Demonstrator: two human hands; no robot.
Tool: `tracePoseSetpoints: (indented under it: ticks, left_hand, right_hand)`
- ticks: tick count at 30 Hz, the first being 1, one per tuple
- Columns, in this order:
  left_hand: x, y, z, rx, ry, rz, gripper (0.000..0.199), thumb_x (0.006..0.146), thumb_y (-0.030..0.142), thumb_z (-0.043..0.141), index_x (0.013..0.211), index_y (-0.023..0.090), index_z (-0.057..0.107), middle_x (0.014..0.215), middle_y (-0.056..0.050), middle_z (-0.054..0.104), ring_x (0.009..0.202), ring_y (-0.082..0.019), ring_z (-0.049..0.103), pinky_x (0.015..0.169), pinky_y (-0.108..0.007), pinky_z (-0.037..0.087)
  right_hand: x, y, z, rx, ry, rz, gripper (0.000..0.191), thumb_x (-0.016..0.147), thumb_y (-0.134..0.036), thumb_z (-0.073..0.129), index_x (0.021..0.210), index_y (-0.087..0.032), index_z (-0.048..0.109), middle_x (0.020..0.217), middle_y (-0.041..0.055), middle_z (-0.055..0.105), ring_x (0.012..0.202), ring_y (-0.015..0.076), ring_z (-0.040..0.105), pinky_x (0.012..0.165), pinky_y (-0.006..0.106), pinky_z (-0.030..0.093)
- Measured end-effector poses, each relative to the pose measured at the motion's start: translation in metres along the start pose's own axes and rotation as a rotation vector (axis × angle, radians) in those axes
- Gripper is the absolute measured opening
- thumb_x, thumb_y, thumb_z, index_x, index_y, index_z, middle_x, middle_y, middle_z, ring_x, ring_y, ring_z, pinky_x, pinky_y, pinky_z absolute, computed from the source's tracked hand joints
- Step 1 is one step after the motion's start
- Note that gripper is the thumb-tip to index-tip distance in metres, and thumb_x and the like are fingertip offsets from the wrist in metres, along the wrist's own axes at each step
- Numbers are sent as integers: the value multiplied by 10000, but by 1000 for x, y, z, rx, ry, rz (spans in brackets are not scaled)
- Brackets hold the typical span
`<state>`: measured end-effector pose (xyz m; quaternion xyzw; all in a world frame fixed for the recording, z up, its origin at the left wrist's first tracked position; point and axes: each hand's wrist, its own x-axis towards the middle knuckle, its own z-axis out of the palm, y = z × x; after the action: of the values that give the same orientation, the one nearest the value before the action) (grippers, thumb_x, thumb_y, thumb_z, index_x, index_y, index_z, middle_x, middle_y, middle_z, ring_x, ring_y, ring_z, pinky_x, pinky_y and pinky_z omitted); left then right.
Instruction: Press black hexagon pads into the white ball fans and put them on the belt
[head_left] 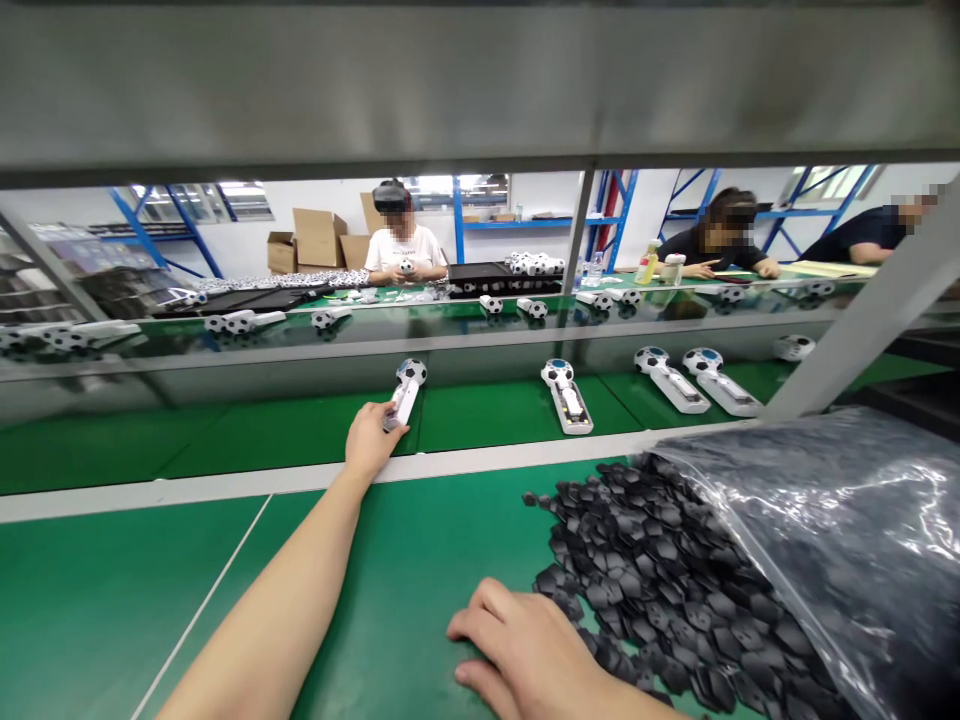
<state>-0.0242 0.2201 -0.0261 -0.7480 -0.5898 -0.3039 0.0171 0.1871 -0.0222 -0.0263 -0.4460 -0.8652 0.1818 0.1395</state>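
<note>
1. One wand lies on the belt, beyond the pile of black pieces and well to its left; it has a football-patterned head and a white handle.
2. The left hand reaches across the bench, its fingers closed about the handle's lower end, leaving the head free.
3. The right hand is just left of the pile, fingers loosely bent and thumb apart; nothing shows between them.
4. A second wand lies beyond the pile's left end, small parts showing in its handle. A bag lies right of the pile.
5. The held wand looks like light, stiff plastic, probably smooth enough to slip. The handle's sides seem the best hold; any exposed parts could be fragile.
</note>
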Motion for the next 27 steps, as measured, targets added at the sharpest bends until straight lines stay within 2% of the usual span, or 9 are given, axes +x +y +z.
tracePoseSetpoints:
  ticks: [6,11,18,21,27]
  left_hand:
    - [-3,19,6,-2,-75,76,354,741,301,574,1093,263,581,1109,-32,527,1037,-226,486,876,-318,409]
    - [-5,30,6,14,-106,73,350,791,339,518,1125,239,552,1105,-39,552,945,-208,550,794,-296,435]
    - [-6,40,4,57,-188,169,382,806,308,504,1184,251,499,1174,-39,523,943,-222,565,805,-313,423]
    - [-6,46,8,72,-210,195,401,805,307,505,1201,247,477,1170,-42,513,910,-215,573,757,-302,435]
    - [-5,70,21,103,-203,201,413,789,319,525,1185,216,468,1149,-73,488,974,-230,527,791,-316,420]
  right_hand:
    - [-1,-1,-4,2,2,10,239,826,-339,480,1059,-287,482,983,-4,548,799,164,576,625,249,391]
    - [-1,-2,-5,-3,7,12,237,829,-340,479,1061,-287,474,987,-8,542,814,163,573,638,252,392]
    - [-1,-4,-5,-10,17,15,226,840,-351,470,1057,-288,472,982,-10,542,817,163,569,639,253,386]
    - [-1,-4,-3,-14,22,13,224,834,-349,483,1050,-290,473,973,-14,544,804,160,572,631,252,381]
    - [0,-4,-4,-27,29,10,214,842,-356,473,1044,-285,477,961,-13,547,795,157,571,604,248,372]
